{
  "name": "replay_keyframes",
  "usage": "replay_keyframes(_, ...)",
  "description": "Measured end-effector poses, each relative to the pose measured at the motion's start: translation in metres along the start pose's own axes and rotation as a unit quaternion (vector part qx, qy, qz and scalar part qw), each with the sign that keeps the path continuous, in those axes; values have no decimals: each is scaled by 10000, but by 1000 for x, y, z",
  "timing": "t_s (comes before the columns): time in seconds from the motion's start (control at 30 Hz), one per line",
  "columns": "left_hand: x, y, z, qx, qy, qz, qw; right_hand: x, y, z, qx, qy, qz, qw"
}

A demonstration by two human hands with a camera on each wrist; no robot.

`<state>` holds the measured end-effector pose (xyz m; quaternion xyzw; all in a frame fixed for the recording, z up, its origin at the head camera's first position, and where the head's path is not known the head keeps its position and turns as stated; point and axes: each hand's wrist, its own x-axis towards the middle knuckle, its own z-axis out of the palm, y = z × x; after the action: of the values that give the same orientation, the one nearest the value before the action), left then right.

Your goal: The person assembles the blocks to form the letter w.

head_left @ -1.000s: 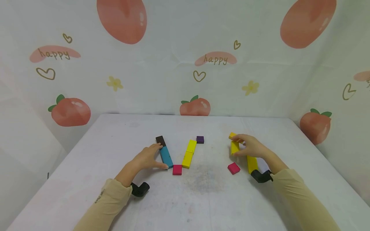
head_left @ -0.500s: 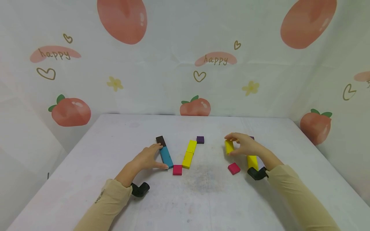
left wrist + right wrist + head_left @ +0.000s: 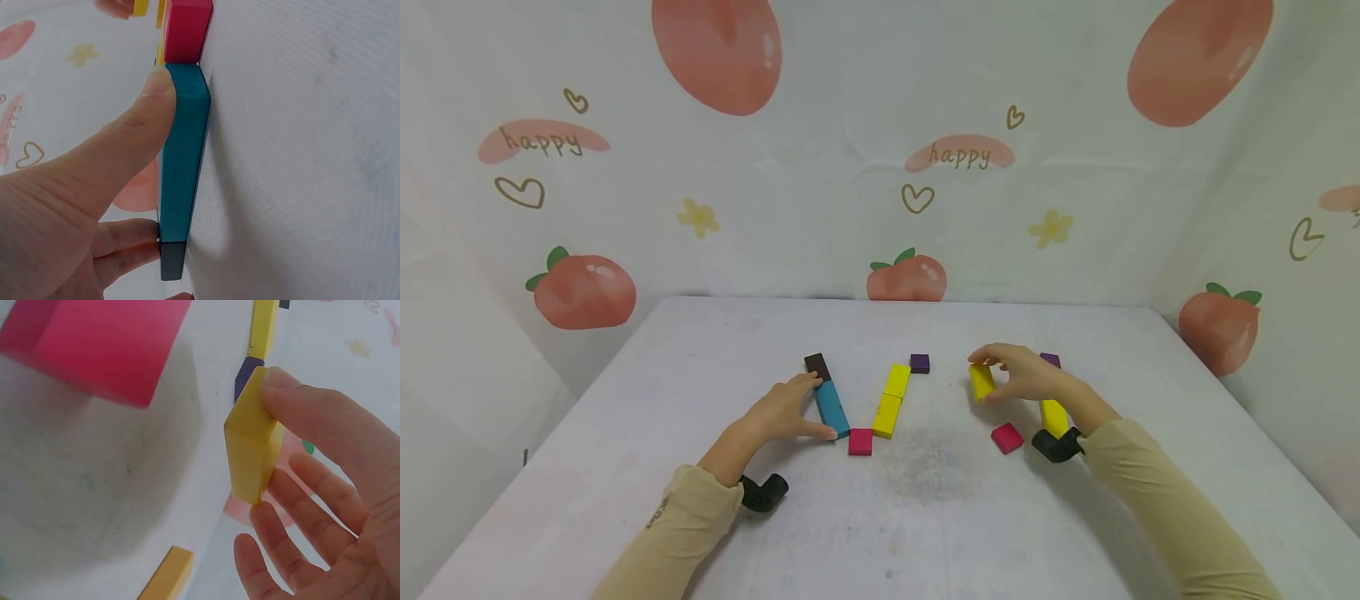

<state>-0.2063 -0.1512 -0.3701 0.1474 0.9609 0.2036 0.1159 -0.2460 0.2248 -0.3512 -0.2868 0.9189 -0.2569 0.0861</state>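
Observation:
In the head view my right hand (image 3: 1026,372) pinches a yellow block (image 3: 982,382) between thumb and fingers, just above or on the table. The right wrist view shows this yellow block (image 3: 253,437) tilted, with the thumb on one end and fingertips at the other. My left hand (image 3: 782,410) rests along a blue block (image 3: 831,408). Its thumb touches the near end, and its fingers touch near the joint with a dark block (image 3: 817,367). A red block (image 3: 861,442) adjoins the blue one's near end, beside two yellow blocks (image 3: 892,400) lying end to end.
A small purple block (image 3: 920,363) sits by the yellow pair's far end. Another red block (image 3: 1007,437) lies before my right hand. Beyond my right wrist are a second purple block (image 3: 1050,360) and a long yellow block (image 3: 1054,418). An orange block (image 3: 167,575) shows in the right wrist view.
My right hand has moved left with the yellow block, away from the orange block and towards the yellow pair. The purple block behind the right wrist has come into view. My left hand stays put.

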Motion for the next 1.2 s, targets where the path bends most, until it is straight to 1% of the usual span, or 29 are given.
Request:
replay_keyframes(0.17, 0, 0, 0, -28, -7, -20, 10000, 3, -3, 2, 11, -15, -178, 9998)
replay_keyframes(0.4, -1, 1, 0, -35, -16, -41, 10000, 12, -12, 1, -20, -179, -102, 9998)
replay_keyframes(0.5, -1, 1, 0, -17, -1, -45, 10000, 17, -14, 2, -41, -236, -173, 9996)
replay_keyframes(0.67, 0, 0, 0, -2, 24, -6, 10000, 24, -14, 2, -99, -339, -237, 9991)
replay_keyframes(0.93, -1, 0, 0, 47, 44, 71, 10000, 31, -20, 3, -153, -609, -173, 9979)
replay_keyframes(1.2, 0, 0, 0, 74, 6, 19, 10000, 39, -16, 7, -186, -736, -315, 9966)
